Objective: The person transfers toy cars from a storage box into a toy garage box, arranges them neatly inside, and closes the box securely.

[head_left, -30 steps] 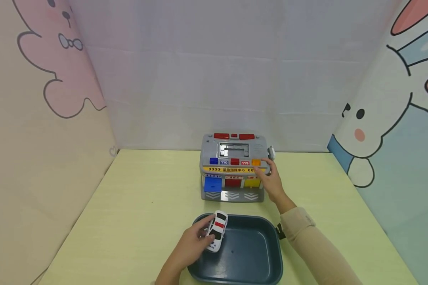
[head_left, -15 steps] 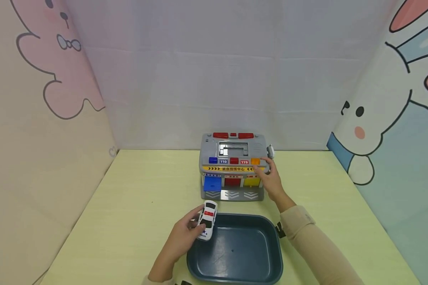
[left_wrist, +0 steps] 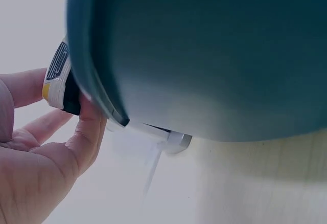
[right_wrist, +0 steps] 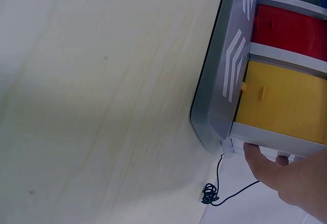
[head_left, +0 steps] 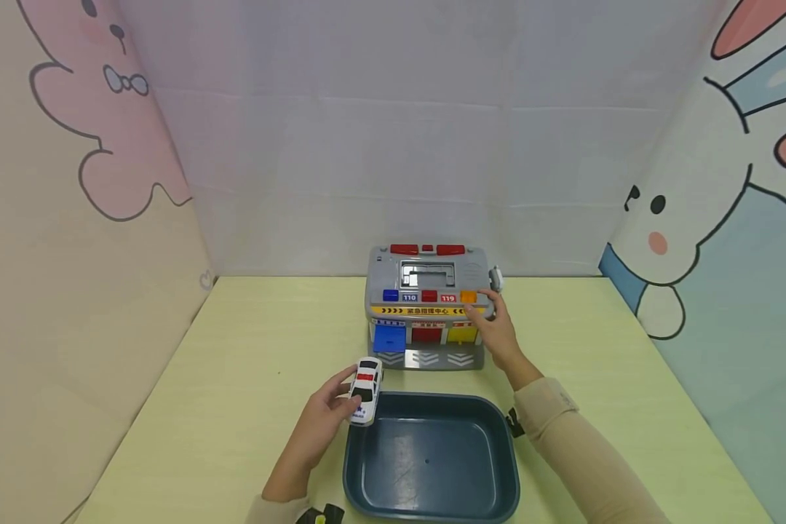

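My left hand [head_left: 321, 422] pinches a white toy police car [head_left: 366, 391] with a red roof bar, thumb on one side and fingers on the other. The car is over the left rim of a dark blue-green tray [head_left: 426, 477]; in the left wrist view, the tray hides part of the car [left_wrist: 57, 73]. At the back, a grey toy garage [head_left: 426, 311] has its blue door [head_left: 389, 339] swung outward, while the red door [head_left: 427, 335] and yellow door [right_wrist: 281, 101] are closed. My right hand [head_left: 504, 338] grips the garage's right end, thumb at the front edge.
The pale yellow-green table [head_left: 255, 407] meets a white cloth backdrop [head_left: 354, 145] right behind the garage. Printed side panels [head_left: 733, 306] flank it. In the right wrist view, a coiled black cord [right_wrist: 209, 193] lies beside the garage.
My left hand has moved the police car leftward and forward, from over the tray to its far left corner near the garage. My right hand has kept its grip.
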### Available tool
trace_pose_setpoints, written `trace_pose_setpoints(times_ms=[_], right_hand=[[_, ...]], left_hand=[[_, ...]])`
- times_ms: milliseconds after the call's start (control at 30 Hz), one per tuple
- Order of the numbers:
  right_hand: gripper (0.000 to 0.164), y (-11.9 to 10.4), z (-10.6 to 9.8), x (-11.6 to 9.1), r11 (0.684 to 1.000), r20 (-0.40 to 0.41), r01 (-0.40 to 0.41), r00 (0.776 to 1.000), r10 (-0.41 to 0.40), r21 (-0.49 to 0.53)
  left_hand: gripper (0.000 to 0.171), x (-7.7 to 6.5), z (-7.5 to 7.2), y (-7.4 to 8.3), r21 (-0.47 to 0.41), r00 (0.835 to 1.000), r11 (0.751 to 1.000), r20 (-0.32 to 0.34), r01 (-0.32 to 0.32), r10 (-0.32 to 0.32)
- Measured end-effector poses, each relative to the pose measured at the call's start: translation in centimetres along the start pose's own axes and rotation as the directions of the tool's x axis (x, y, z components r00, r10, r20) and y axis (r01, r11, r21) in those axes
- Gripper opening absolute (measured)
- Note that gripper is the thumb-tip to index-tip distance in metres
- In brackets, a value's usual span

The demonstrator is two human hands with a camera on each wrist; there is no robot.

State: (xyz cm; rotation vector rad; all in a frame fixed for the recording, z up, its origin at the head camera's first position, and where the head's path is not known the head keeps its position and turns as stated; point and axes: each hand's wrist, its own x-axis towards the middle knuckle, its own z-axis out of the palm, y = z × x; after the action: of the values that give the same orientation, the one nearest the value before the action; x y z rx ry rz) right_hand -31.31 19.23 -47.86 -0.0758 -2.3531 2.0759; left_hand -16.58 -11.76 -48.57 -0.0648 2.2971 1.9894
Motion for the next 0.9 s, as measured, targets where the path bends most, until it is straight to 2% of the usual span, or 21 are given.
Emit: trace_pose_setpoints(times_ms=[133,333,633,900], right_hand=[[0.057,0.3,0.0,0.1,1.0,0.001,0.02,1.0,-0.02,0.004],[0.058,0.4,0.0,0.2,1.0,-0.009,0.006,1.0,-0.006,-0.029],[0.058,0.5,0.0,0.1,1.0,-0.004,0.01,1.0,-0.01,-0.009],[0.059,0.4,0.1,-0.1,1.0,-0.005,0.011,1.0,-0.011,-0.011]], left_hand=[[0.05,0.6,-0.3,-0.2,-0.01,1.0,1.0,-0.006,0.006,-0.006],[0.05,1.6,-0.7,-0.5,-0.035,0.999,0.999,-0.017,0.041,-0.041],[0.05,2.8,-1.0,-0.6,-0.028,0.998,0.998,-0.012,0.063,-0.063],[0.049,4.4,-1.3,-1.1,-0.003,0.998,0.998,-0.008,0.066,-0.066]])
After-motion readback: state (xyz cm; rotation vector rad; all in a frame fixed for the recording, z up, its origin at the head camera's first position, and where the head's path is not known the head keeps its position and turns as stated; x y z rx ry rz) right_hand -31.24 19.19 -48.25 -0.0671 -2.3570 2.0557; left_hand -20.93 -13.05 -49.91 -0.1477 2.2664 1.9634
